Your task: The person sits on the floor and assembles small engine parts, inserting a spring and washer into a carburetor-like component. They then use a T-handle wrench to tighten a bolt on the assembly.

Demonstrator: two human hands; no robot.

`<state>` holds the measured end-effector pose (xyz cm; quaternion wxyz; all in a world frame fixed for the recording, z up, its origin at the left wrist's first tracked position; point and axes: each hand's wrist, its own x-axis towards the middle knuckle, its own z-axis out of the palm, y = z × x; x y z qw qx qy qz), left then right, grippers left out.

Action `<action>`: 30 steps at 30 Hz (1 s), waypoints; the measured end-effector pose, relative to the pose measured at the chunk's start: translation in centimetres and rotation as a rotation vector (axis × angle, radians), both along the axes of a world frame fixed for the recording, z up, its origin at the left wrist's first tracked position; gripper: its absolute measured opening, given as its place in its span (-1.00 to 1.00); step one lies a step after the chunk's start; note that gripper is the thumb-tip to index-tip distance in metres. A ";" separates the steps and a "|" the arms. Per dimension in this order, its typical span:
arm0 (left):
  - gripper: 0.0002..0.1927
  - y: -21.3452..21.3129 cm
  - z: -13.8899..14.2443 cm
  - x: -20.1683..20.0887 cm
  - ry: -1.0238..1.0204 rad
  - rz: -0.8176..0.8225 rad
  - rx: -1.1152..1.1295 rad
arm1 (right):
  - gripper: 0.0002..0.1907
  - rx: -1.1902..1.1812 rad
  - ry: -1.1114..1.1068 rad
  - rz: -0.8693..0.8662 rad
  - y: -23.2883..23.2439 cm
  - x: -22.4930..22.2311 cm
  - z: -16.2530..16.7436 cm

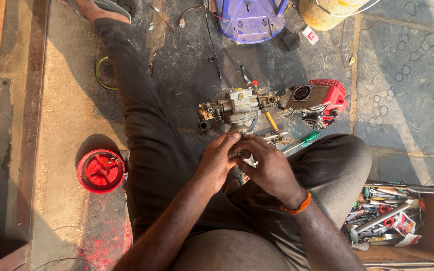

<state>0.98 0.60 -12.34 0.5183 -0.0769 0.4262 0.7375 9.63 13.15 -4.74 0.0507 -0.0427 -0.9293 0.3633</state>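
I sit on the ground with my legs spread. My left hand point(219, 158) and my right hand point(267, 165) meet over my lap and pinch a small metal part point(249, 160) between the fingertips. Just beyond them a grey and brass pump assembly point(238, 108) lies on the dark floor. A small red engine point(319, 103) lies to its right. An orange-handled screwdriver point(271, 121) and a green-handled screwdriver point(308, 138) rest beside the pump.
A red round cover point(101, 170) sits on the ground at left. An open toolbox point(384, 216) with several tools is at right. A blue plastic housing point(249, 19) and a yellow container point(327, 12) stand at the far side.
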 end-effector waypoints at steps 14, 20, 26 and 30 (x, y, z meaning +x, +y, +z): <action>-0.76 0.4 0.4 0.8 0.360 -0.086 -0.126 | -0.69 -0.145 -0.042 -0.286 2.2 0.5 1.3; -0.73 0.3 1.1 0.5 0.342 -0.113 -0.156 | -0.69 -0.075 -0.073 -0.252 2.2 0.5 1.4; -0.67 0.2 1.1 0.5 0.275 -0.117 -0.142 | -0.68 -0.017 -0.087 -0.238 1.9 0.4 1.5; -0.68 0.3 1.3 0.4 0.312 -0.144 -0.126 | -0.70 -0.007 -0.109 -0.247 1.7 0.3 1.6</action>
